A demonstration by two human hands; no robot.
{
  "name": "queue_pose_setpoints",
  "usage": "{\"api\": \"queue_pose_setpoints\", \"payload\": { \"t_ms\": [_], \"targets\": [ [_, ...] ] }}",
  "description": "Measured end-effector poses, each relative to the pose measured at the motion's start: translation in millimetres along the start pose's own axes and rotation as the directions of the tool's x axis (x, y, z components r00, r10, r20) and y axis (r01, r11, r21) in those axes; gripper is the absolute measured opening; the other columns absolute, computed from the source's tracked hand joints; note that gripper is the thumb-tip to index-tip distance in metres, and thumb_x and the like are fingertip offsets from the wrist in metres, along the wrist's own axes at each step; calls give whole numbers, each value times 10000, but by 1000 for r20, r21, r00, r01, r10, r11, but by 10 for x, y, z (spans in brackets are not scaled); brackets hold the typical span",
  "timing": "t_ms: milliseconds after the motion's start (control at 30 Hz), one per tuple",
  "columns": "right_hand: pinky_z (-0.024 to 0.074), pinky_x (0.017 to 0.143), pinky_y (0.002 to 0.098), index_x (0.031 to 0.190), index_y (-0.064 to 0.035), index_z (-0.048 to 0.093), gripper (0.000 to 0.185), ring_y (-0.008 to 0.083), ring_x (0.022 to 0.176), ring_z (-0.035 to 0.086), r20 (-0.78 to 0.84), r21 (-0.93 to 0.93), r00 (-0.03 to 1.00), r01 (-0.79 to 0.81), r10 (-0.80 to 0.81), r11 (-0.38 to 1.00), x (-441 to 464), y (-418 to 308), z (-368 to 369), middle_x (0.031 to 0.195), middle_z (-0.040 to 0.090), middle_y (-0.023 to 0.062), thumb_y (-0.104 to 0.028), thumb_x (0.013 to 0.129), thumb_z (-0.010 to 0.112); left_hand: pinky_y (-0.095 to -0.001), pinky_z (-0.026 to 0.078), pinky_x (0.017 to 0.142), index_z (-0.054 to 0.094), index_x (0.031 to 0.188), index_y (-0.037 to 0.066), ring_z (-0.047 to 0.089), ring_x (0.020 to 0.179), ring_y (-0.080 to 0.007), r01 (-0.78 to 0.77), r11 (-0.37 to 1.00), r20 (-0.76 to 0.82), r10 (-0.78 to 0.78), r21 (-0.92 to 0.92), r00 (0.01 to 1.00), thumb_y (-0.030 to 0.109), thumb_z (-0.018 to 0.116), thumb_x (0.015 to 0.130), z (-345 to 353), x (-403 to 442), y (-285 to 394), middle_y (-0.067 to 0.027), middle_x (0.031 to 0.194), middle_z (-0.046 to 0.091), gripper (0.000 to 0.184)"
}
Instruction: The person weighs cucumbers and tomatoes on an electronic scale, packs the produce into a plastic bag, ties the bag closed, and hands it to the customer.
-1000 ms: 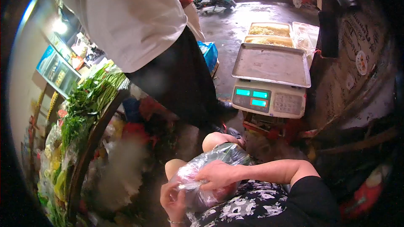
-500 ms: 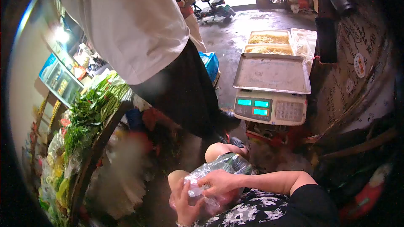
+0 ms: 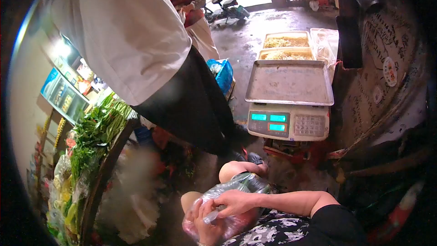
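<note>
Where the seated person bends over their own lap, a bulging clear plastic bag [image 3: 236, 186] rests across the thighs, its contents reddish near the body and dark green at the far end, too blurred by the film to name. The left hand [image 3: 207, 224] is closed around the bunched plastic at the near side, a pale twist of it poking out between the fingers. The right hand [image 3: 234, 202] lies over the top of the bag, fingertips pinching the same bunched film, close against the left. Beneath is a black garment with white flowers [image 3: 273, 227].

Beyond the knees I see a cream electronic scale [image 3: 288, 120] with three lit turquoise displays, carrying a shallow silver metal pan [image 3: 289, 82]. Just behind it sit two shallow pale trays of yellowish shreds [image 3: 286, 40], with a crumpled translucent plastic sheet [image 3: 325, 48] alongside.

Standing at the left is a person in a white top and black lower garment [image 3: 132, 36]; farther back is another in a red top [image 3: 191, 4], near a dark scooter [image 3: 229, 10]. Leafy green vegetables [image 3: 96, 134] are heaped along a dark-edged worktop [image 3: 109, 164].
</note>
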State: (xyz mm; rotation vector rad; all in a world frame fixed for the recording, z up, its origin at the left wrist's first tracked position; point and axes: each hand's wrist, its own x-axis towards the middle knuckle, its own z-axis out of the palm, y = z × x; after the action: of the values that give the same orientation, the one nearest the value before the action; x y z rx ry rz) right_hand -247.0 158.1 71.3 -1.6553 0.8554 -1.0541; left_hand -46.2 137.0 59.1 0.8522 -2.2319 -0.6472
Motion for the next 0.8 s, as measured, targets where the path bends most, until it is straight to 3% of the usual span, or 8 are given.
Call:
{"api": "queue_pose_setpoints", "payload": {
  "t_ms": [67,133,467,567,600,667,733,800],
  "targets": [
    [471,803,428,1081,-47,623,402,375,936,610,-27,-40,999,34,-35,999,-9,81,16,976,655,198,-359,828,626,-451,367,996,621,1121,62,491,1199,-343,25,998,-24,-26,-64,999,356,605,866,22,10,-1,-136,1195,596,390],
    [471,806,431,1078,-46,632,391,379,934,610,-24,-1,997,73,-73,997,-14,20,-19,973,655,202,-352,836,621,-482,344,1012,601,1171,23,495,1187,-383,-69,962,33,63,265,997,258,665,768,16,71,-4,-139,1147,622,471],
    [471,829,429,1079,-39,634,392,379,953,612,38,-4,999,-5,5,1000,26,163,-6,996,657,207,-329,815,624,-478,352,994,604,1149,26,502,1175,-378,-51,969,-7,54,241,998,176,621,787,30,141,101,-129,1114,636,392],
    [471,831,422,1079,-28,628,392,375,942,615,67,-118,979,-183,191,976,95,267,45,977,655,210,-327,826,617,-480,333,1010,591,1188,53,491,1195,-373,-79,946,78,58,313,995,175,635,778,7,101,1,-120,1151,631,430],
    [471,831,422,1079,-28,628,392,375,942,615,115,-128,977,-166,181,978,121,168,-2,977,655,210,-327,826,617,-476,329,1024,594,1192,66,484,1213,-360,-89,955,84,68,283,994,176,639,774,-22,107,12,-112,1183,620,435],
    [470,830,417,1086,-23,622,406,361,936,619,110,10,994,5,-6,1000,134,-37,-72,978,652,210,-336,827,621,-466,317,1047,587,1213,80,470,1235,-343,9,983,39,-16,186,999,147,649,755,-11,74,35,-100,1209,609,467],
    [470,849,395,1111,-14,613,416,325,955,629,151,-96,988,36,-21,995,120,209,6,1011,656,201,-328,838,631,-461,309,1057,582,1223,83,463,1245,-336,-1,968,68,-16,253,998,125,654,742,-79,134,79,-94,1215,607,487],
    [467,873,370,1125,4,607,421,292,981,630,89,17,996,-31,29,999,117,290,24,1042,658,195,-312,850,642,-456,301,1068,578,1232,87,456,1254,-329,-21,952,109,-13,304,994,103,659,730,-106,141,77,-89,1220,605,509]
  ]
}}
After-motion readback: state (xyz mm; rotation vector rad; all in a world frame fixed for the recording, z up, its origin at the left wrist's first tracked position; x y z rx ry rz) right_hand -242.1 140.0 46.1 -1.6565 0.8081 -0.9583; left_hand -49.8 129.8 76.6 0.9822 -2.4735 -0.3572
